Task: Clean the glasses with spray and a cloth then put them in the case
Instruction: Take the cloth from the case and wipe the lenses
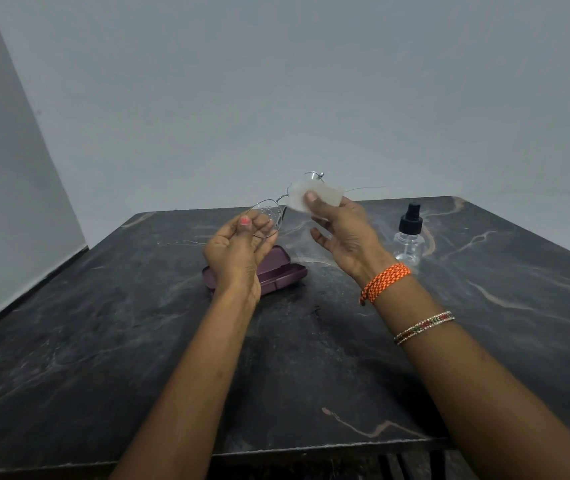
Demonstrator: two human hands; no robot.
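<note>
1. Left hand [238, 251] curled, pinching one droplet-speckled lens of glasses [273, 213] held above table [103, 341].
2. Right hand [342, 233] presses cloth [314, 197] on other lens, thumb on top.
3. Case [276, 275] open below; spray [409, 237] at right.

No legible text, label or number anywhere.

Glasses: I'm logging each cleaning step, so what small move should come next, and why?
Probably shift the cloth in the right hand across to the other lens: droplets still bead on that lens of the glasses that the left hand holds.
</note>
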